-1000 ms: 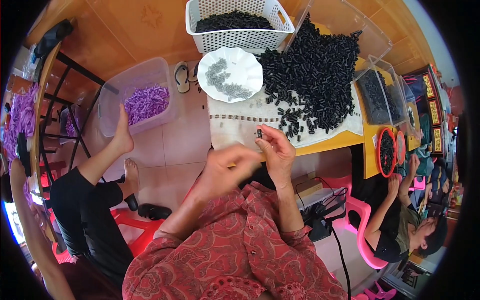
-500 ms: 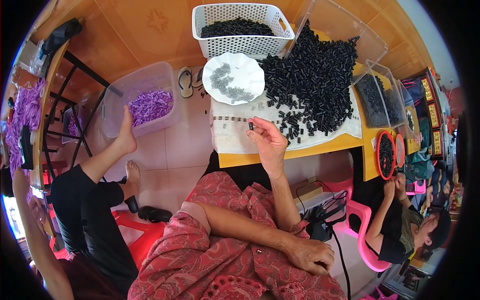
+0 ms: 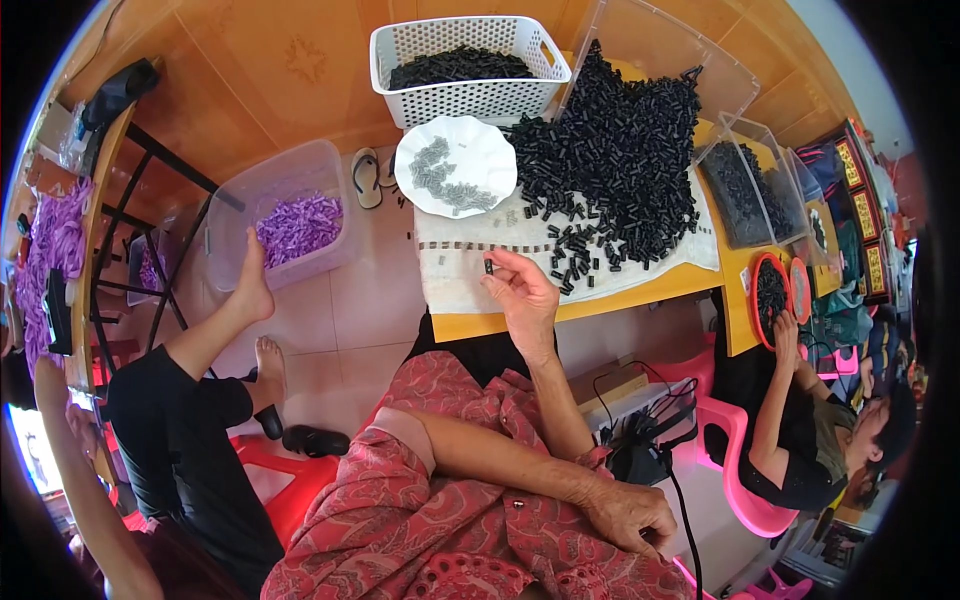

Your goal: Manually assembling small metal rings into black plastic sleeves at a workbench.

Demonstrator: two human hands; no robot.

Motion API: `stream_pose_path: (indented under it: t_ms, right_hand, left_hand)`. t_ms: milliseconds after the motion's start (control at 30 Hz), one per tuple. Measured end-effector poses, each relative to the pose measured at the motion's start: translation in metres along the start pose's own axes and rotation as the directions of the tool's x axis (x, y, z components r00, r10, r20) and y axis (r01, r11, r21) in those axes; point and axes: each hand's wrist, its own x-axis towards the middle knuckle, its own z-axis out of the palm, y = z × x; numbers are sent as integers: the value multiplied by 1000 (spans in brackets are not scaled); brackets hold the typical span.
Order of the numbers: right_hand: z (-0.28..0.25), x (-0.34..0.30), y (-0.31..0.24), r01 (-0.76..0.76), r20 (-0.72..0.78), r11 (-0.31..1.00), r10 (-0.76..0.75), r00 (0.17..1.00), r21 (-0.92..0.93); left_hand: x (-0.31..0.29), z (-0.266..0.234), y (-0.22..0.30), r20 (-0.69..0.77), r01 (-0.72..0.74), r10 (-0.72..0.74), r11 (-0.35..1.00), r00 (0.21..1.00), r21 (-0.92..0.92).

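Upright over the near edge of the white cloth (image 3: pixel 455 287), my right hand (image 3: pixel 525 295) pinches a small black tube-shaped piece (image 3: pixel 489 267) between thumb and fingertips. My left forearm crosses my lap toward the right. My left hand (image 3: pixel 630 515) hangs there with its fingers curled under; what they hold, if anything, is hidden. Beyond my right hand, a white scalloped plate (image 3: pixel 490 150) carries a scatter of small clear pieces (image 3: pixel 430 165). A large heap of similar black pieces (image 3: pixel 630 150) covers the cloth's right side.
A white perforated basket (image 3: pixel 470 105) of black pieces stands behind the plate. Clear bins (image 3: pixel 745 190) sit at the table's right. A co-worker's hand (image 3: pixel 787 335) is at a red-rimmed basket (image 3: pixel 757 300). Left on the floor is a clear tub (image 3: pixel 225 210) of purple pieces; another person's bare foot (image 3: pixel 255 270) touches it.
The whole view has shifted slightly, the table now lower and further left. My right hand keeps its pinch on the black piece. The co-worker's hand at right has moved up to the red-rimmed basket.
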Motion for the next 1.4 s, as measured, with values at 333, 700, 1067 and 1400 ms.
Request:
stream_pose_path:
  t_ms: [333, 700, 1067, 1400]
  right_hand:
    - [-4, 2, 3, -8, 1, 1000, 8, 1000, 1]
    - [-6, 1, -1, -13, -56, 1000, 14, 998, 19]
    - [-7, 2, -10, 25, -97, 994, -15, 995, 109]
    - [-40, -15, -26, 48, -155, 994, -32, 987, 102]
  left_hand:
    - [-3, 6, -2, -51, -57, 52, 992, 997, -112]
    - [-9, -10, 5, 43, -51, 44, 985, 998, 167]
    - [-12, -10, 9, 40, -1, 4, 997, 999, -83]
    - [-105, -97, 77, -389, 393, -233, 824, 892, 408]
